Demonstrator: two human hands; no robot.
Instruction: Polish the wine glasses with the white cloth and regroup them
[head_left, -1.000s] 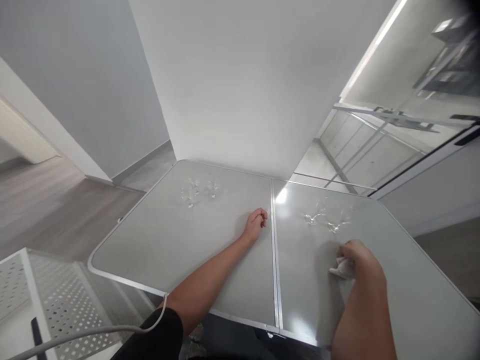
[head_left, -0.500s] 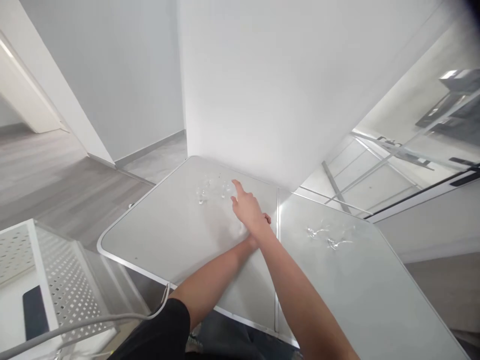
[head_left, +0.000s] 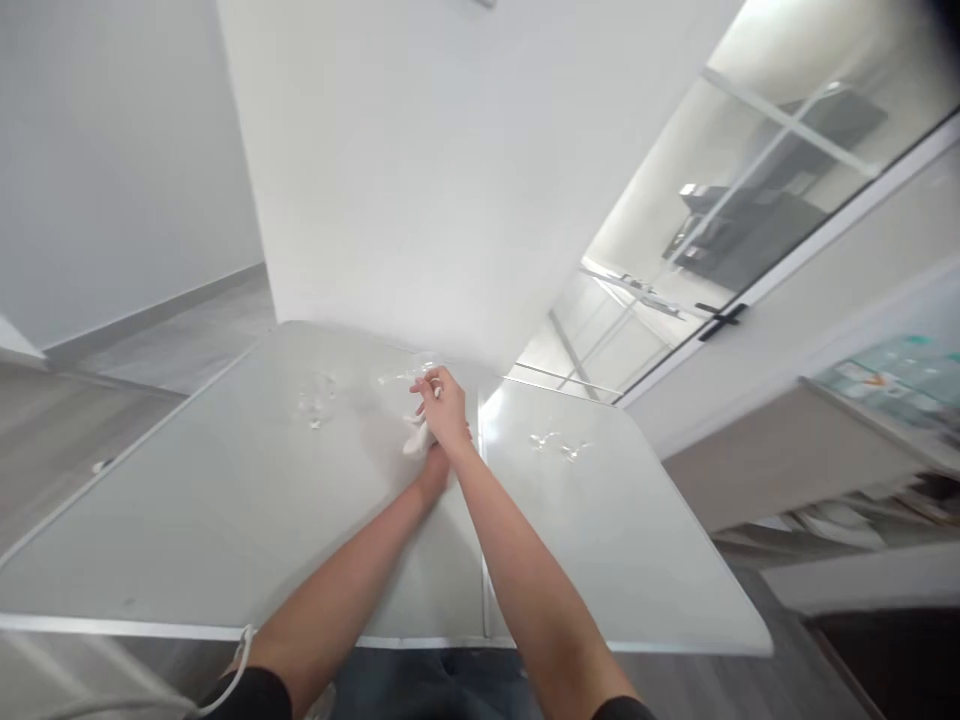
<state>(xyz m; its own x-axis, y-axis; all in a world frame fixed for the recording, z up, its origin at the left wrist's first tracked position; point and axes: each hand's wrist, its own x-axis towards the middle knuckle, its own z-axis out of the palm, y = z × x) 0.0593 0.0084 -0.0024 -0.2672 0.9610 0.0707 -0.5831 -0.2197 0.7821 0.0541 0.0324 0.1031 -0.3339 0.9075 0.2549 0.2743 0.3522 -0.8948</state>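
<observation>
Right hand (head_left: 444, 408) was crossed over the left one, fingertips pinched on a clear glass (head_left: 409, 376) near the far edge of the worktop (head_left: 225, 520). White cloth (head_left: 415, 438) was bunched right under that hand, touching it. Left hand (head_left: 433, 470) was mostly buried underneath, so couldn't tell its grip. Spare glasses (head_left: 315, 405) sat nearby on the left, a second cluster (head_left: 559, 445) on the right half

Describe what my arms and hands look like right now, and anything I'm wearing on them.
Both forearms are bare up to short black sleeves, the left sleeve and the right sleeve. A pale grey cable loops beside the left sleeve. The right hand shows no ring or watch. The left hand is mostly hidden.
</observation>
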